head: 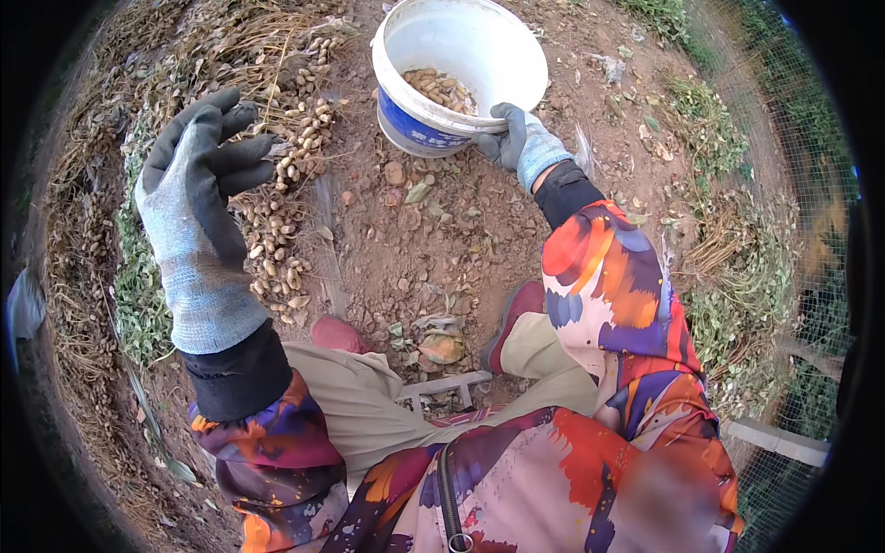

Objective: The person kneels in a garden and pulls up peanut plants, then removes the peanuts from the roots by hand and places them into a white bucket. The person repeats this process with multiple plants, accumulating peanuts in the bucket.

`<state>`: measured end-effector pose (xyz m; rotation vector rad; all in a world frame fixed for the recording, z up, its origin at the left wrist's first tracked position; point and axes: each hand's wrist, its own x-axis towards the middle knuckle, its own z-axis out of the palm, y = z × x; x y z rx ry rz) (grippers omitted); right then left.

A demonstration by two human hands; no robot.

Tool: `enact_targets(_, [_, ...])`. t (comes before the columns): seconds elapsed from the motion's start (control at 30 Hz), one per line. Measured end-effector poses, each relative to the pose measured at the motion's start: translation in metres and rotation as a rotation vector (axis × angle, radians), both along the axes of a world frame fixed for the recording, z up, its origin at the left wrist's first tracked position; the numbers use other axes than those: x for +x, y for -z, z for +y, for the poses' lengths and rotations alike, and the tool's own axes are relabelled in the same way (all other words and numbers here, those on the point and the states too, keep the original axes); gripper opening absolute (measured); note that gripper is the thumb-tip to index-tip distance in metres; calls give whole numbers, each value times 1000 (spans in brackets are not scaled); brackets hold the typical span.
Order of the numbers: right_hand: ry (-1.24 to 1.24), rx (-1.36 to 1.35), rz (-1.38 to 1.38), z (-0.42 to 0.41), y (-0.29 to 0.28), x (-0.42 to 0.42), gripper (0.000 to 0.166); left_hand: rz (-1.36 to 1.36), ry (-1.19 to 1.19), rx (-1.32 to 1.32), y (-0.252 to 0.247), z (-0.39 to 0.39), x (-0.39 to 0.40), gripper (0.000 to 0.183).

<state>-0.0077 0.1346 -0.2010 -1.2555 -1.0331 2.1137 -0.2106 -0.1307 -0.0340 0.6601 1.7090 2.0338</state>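
My right hand (511, 138), in a light blue knitted glove with a grey coated palm, grips the near right rim of a white plastic bucket (477, 48) with a blue printed band. Some unshelled peanuts (440, 90) lie at the bottom of the bucket, which tilts towards me. My left hand (207, 159), gloved alike, is raised at the left with its fingers spread and bent, and nothing shows in its grasp. Beside and partly behind it lie pulled peanut plants (283, 41) with clusters of peanuts (308, 138) on their roots.
Bare reddish soil (415, 256) with stones and dry leaves stretches between the plant rows. More drying plants (733, 276) lie at the right, by a wire mesh fence (809, 207). A pale frame (446, 383) stands between my legs. Strips of plastic film (330, 242) lie on the soil.
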Motion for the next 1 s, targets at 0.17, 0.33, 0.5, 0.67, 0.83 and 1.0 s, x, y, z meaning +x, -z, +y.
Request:
enact_targets(0.17, [95,-252,71,-19,31,9,43,-17,17,-29,-3,0,6,26])
enact_targets(0.33, [-8,-95,-241,-57,1,10,49,-8,-32,-21,-8,-6,13,27])
enact_targets(0.5, [-52,137,-196,-71,-81,37,49,-18,-116,204,-31,-21,10,28])
enact_targets(0.67, [-367,257,163,-123,-160,76,35,83,-339,309,-51,-86,5,36])
enact_targets(0.83, [-412,359,107,-154,-186,90,38,-115,-395,145,44,-187,-14,28])
enact_targets(1.0, [-390,283,126,-157,-167,69,36,-507,-559,-72,174,-285,-3,16])
